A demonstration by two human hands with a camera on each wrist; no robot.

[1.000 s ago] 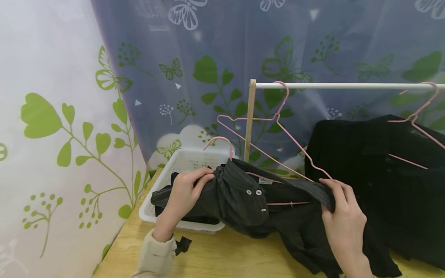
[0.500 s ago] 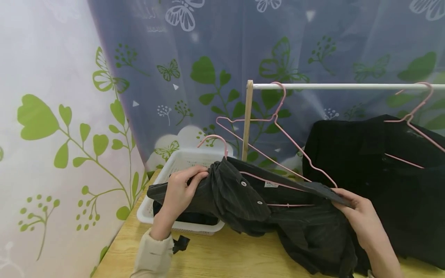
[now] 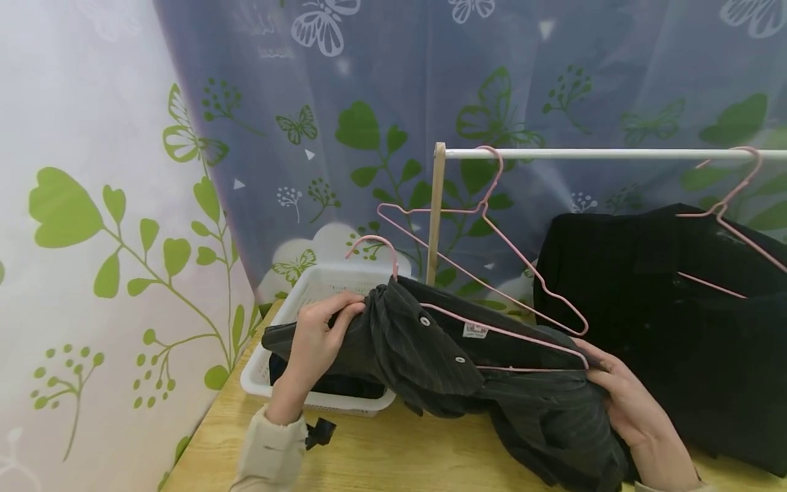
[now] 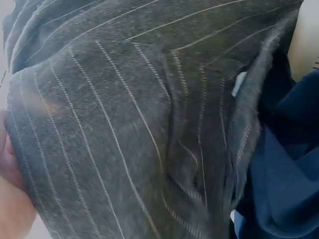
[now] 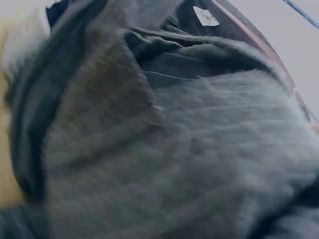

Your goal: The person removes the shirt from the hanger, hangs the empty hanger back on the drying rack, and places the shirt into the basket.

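A dark grey pinstriped shirt (image 3: 424, 369) with white buttons and a white label is spread over a pink hanger (image 3: 504, 329), whose hook rises at the left. My left hand (image 3: 320, 342) pinches the cloth beside the hook. At the other side, my right hand (image 3: 627, 396) holds the cloth around the hanger's right end, thumb in front and other fingers partly hidden behind. Pinstriped cloth (image 4: 114, 129) fills most of the left wrist view, with fingers just at its left edge. Blurred shirt fabric (image 5: 199, 149) covers the right wrist view.
A white basket (image 3: 255, 383) with dark clothes stands behind my left hand. A bare pink hanger (image 3: 513, 242) hangs from the white rail (image 3: 584, 154), close behind the shirt. To the right hangs a black garment (image 3: 615, 287) on another hanger. The wooden table (image 3: 393, 458) lies below.
My right hand has shifted right and down along the collar edge to the hanger's end, and the hanger's right arm now shows inside the neckline. The left hand keeps its pinch.
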